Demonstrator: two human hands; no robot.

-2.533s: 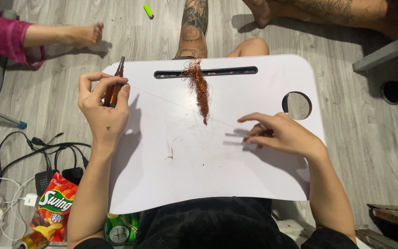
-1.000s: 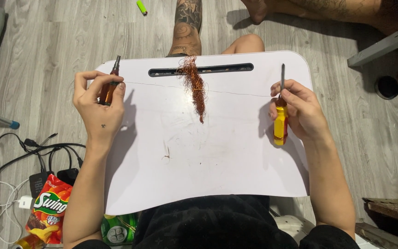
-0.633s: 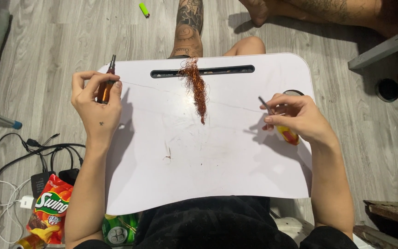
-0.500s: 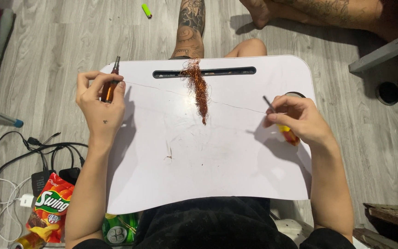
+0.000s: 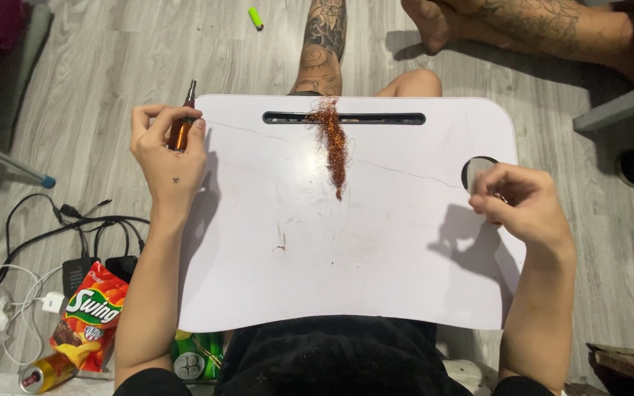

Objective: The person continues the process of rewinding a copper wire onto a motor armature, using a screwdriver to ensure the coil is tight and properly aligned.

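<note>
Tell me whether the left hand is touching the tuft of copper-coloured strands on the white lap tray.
Apart. The head view shows the left hand at the tray's left edge gripping a small orange-handled tool, with bare white surface between it and the strands.

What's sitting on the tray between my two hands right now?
In the head view, a bundle of reddish-copper strands hangs from the slot of the white lap tray, midway between the left hand and right hand. Otherwise only faint marks.
</note>
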